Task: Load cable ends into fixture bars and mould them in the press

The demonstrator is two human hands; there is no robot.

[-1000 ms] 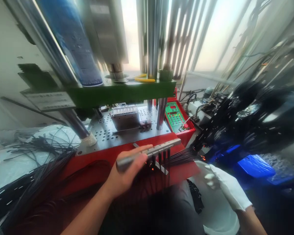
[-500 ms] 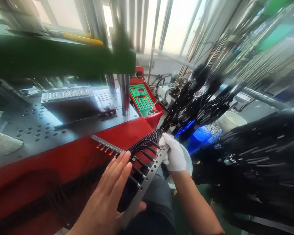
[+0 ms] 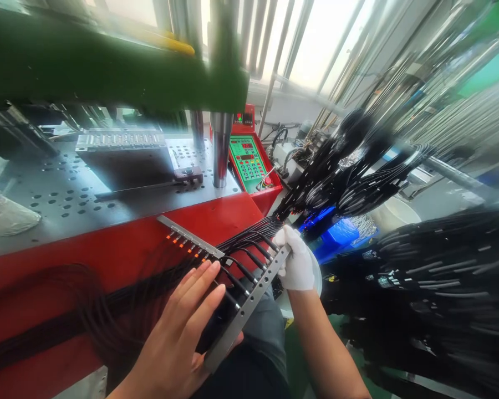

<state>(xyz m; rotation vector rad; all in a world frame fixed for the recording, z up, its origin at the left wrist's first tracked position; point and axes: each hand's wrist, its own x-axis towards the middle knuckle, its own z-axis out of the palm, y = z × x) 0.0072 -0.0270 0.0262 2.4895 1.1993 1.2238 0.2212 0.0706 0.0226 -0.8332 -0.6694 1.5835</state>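
Note:
A long grey metal bar [image 3: 251, 299] with a row of holes slants over my lap. Several black cables [image 3: 249, 271] with metal ends sit along its far edge. My bare left hand [image 3: 189, 313] holds the near end between thumb and palm, its fingers stretched out over the cables. The white-gloved right hand [image 3: 297, 257] grips the bar's far end, fingers partly hidden behind it. Beyond the left fingertips, a second metal bar [image 3: 191, 238] with several orange-tipped cable ends rests on the red machine edge.
A press with a perforated metal plate [image 3: 66, 199] and a metal mould block [image 3: 120, 139] stands ahead. A red-framed green control panel [image 3: 249, 160] is beside it. Black cable bundles [image 3: 432, 288] hang at right, near a blue bin [image 3: 336, 235]. A white bucket [image 3: 316, 277] stands behind my glove.
The camera view has shifted, so the press and panel appear slightly higher and further right. Both hands keep their hold on the bar, whose near end now appears slightly higher.

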